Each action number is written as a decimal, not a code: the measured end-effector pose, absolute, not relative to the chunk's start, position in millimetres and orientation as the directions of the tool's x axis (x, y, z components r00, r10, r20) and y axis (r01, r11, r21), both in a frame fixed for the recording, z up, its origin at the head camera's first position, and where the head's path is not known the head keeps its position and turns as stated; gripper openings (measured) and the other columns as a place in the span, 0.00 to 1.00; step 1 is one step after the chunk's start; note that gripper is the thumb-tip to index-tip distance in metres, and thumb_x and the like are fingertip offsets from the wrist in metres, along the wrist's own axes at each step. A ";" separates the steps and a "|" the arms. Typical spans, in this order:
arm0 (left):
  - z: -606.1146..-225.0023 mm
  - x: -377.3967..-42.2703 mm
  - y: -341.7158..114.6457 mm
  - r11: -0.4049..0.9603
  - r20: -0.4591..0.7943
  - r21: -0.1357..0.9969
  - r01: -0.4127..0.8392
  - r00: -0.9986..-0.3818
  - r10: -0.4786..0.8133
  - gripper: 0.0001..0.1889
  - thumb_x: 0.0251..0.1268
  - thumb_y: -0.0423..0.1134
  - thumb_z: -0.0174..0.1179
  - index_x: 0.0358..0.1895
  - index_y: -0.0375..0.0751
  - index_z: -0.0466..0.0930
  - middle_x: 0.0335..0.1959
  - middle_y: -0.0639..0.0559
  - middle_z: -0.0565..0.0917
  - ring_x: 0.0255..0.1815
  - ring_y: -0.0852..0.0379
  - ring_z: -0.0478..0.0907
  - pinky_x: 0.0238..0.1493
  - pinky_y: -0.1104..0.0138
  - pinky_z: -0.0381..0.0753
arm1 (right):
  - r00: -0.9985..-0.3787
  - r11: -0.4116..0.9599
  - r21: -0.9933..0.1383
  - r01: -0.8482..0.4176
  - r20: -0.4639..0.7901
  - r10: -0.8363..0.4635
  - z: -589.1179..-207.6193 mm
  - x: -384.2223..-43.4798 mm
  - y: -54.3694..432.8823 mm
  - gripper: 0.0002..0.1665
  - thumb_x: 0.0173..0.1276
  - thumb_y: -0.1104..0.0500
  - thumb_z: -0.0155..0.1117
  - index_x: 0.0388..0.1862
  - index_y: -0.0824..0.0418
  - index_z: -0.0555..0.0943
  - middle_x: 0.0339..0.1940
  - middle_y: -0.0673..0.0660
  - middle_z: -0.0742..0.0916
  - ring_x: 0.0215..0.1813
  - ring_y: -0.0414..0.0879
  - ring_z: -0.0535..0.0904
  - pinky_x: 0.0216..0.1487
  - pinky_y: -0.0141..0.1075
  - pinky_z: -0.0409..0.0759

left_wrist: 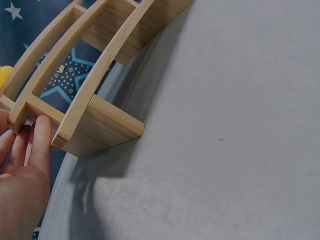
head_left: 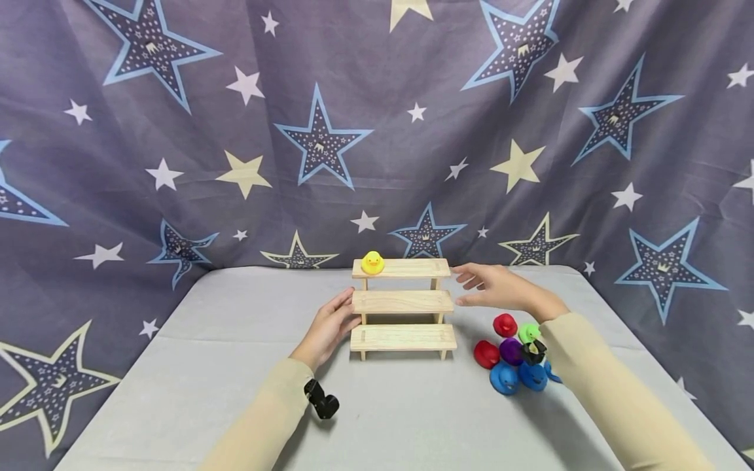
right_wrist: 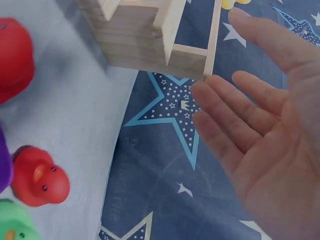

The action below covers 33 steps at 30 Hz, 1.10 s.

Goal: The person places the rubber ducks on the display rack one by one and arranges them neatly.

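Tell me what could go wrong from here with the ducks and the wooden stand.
The left hand is at the wooden stand; a bump might topple the yellow duck on the top step.

The right sleeve overlaps the clustered ducks in the head view, so lowering that arm could scatter them.

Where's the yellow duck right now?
In the head view, the yellow duck sits on the top shelf of the wooden stand, near its left end, in front of the starry backdrop.
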<state>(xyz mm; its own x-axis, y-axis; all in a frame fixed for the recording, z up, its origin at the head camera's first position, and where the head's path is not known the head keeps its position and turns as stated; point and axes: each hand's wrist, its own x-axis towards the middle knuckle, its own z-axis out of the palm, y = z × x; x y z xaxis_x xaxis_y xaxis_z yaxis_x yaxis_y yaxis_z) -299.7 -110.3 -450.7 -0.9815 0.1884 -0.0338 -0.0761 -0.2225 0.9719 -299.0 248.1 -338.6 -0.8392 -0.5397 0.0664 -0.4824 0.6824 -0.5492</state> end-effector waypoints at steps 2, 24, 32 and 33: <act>-450.5 -299.4 -110.5 -0.217 -0.033 0.973 -0.075 -0.981 0.191 0.29 0.78 0.31 0.47 0.78 0.35 0.55 0.76 0.37 0.59 0.74 0.43 0.63 0.68 0.61 0.76 | -0.843 0.691 -0.547 -0.473 0.053 -0.535 -341.1 -296.7 251.7 0.39 0.65 0.48 0.73 0.70 0.64 0.72 0.59 0.63 0.83 0.58 0.57 0.81 0.59 0.54 0.83; -449.5 -299.5 -109.9 -0.216 -0.036 0.974 -0.075 -0.983 0.180 0.29 0.78 0.32 0.48 0.78 0.35 0.55 0.76 0.39 0.59 0.74 0.45 0.63 0.66 0.64 0.78 | -0.808 0.685 -0.574 -0.448 -0.067 -0.585 -397.4 -266.7 283.4 0.33 0.63 0.47 0.74 0.61 0.64 0.80 0.56 0.63 0.85 0.57 0.60 0.81 0.59 0.61 0.81; -450.3 -298.2 -109.6 -0.207 -0.042 0.975 -0.076 -0.985 0.168 0.29 0.78 0.32 0.48 0.78 0.37 0.56 0.75 0.40 0.61 0.73 0.45 0.65 0.65 0.65 0.78 | -0.791 0.666 -0.565 -0.487 -0.037 -0.610 -412.5 -258.3 288.9 0.29 0.60 0.48 0.77 0.54 0.63 0.83 0.49 0.55 0.87 0.50 0.52 0.83 0.53 0.51 0.87; -450.4 -298.0 -109.5 -0.203 -0.037 0.977 -0.071 -0.985 0.171 0.28 0.78 0.32 0.47 0.78 0.36 0.56 0.75 0.39 0.61 0.73 0.44 0.65 0.65 0.65 0.78 | -0.794 0.673 -0.555 -0.488 -0.038 -0.607 -413.8 -257.6 289.4 0.29 0.60 0.47 0.77 0.54 0.63 0.84 0.48 0.53 0.87 0.48 0.49 0.83 0.51 0.49 0.87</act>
<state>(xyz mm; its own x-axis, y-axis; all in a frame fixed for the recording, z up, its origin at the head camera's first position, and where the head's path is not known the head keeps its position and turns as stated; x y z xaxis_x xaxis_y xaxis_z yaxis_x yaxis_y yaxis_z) -298.0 -109.5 -450.4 -0.9847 0.1706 -0.0365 -0.0713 -0.2027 0.9766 -257.6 289.4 -413.8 -0.7938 -0.6070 -0.0381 -0.4883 0.6735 -0.5549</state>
